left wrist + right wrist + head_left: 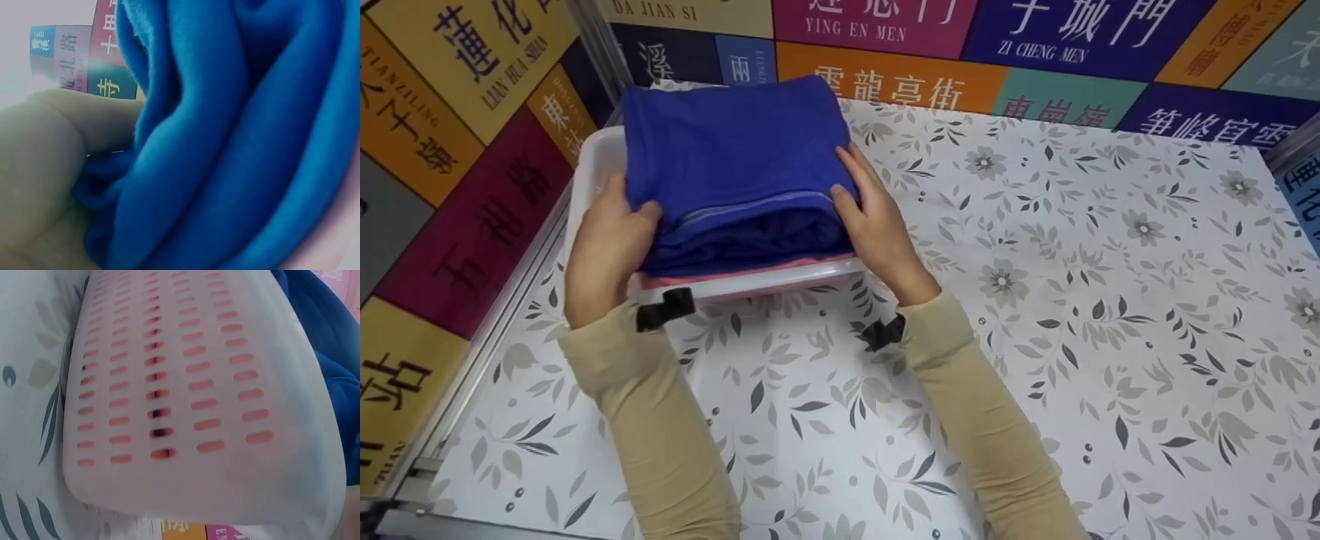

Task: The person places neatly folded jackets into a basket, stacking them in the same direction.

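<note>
A folded blue garment [735,150], its rolled layers showing at the front, lies over a white plastic basket [780,281]. On the garment's left side my left hand [611,244] grips the edge, thumb on top; in the left wrist view that hand [50,169] is against the thick blue folds [208,135]. My right hand [881,225] holds the right side, with its thumb at the front corner. Pink cloth [660,282] shows beneath the blue layers. The right wrist view has the basket's slotted wall [180,489], with pink behind the slots; the right fingertips are mostly hidden there.
The basket stands in the back left corner of a table with a floral cover [1072,337]. Colourful panels with printed characters [885,82] rise behind it and along the left. A metal rail [472,390] runs down the left edge.
</note>
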Demonstrator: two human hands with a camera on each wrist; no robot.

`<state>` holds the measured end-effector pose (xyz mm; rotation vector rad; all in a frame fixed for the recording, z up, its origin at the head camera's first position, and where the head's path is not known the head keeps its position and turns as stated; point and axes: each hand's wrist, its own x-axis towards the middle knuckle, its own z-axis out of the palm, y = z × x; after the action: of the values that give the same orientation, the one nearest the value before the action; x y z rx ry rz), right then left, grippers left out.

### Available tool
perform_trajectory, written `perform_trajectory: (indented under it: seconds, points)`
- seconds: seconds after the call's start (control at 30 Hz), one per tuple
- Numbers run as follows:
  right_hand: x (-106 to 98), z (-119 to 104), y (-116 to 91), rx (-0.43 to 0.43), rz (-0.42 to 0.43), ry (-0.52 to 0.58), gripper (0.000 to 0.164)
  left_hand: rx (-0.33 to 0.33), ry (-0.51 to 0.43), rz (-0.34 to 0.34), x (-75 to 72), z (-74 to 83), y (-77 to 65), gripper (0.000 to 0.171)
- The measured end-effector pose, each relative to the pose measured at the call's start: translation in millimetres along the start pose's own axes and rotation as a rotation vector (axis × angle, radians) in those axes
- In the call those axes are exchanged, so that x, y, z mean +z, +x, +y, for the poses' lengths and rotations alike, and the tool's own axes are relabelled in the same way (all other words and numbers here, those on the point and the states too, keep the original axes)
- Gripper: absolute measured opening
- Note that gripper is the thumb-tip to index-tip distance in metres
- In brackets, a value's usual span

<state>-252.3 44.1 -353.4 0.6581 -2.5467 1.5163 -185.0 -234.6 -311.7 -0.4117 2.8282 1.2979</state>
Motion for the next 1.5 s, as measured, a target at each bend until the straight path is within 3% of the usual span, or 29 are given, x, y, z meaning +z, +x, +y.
perform_trajectory:
  seconds: [0.17,0.4,0.57,0.9,1.1,1.27,1.5]
  points:
    - [-1,6,0,-0.005,-0.019,-0.049,0.052,0.022,0.013,-0.048,-2.9,-2.9,0.7,0.056]
    - [1,8,-1,0.017,-0.071,-0.044,0.055,-0.001,0.078,-0.107,-8.6,-7.5,-0.8,0.061]
    - [0,8,0,0.01,-0.062,-0.049,0.054,-0.009,0.093,-0.092,-10.1,-5.9,-0.5,0.063]
    - [-3,11,-3,0.005,-0.043,-0.049,0.051,-0.016,0.181,0.009,-10.8,6.0,-7.4,0.064]
    - [-17,-8,-10,0.012,-0.091,-0.024,0.049,0.046,0.164,0.067,-13.7,28.6,-19.8,0.065]
    - [-31,-33,-20,0.02,-0.186,0.025,0.05,0.119,0.176,0.046,-10.5,47.9,-29.4,0.063]
    - [-39,-21,-19,0.037,-0.312,-0.075,0.057,0.264,0.202,0.022,-5.5,61.5,-34.0,0.057]
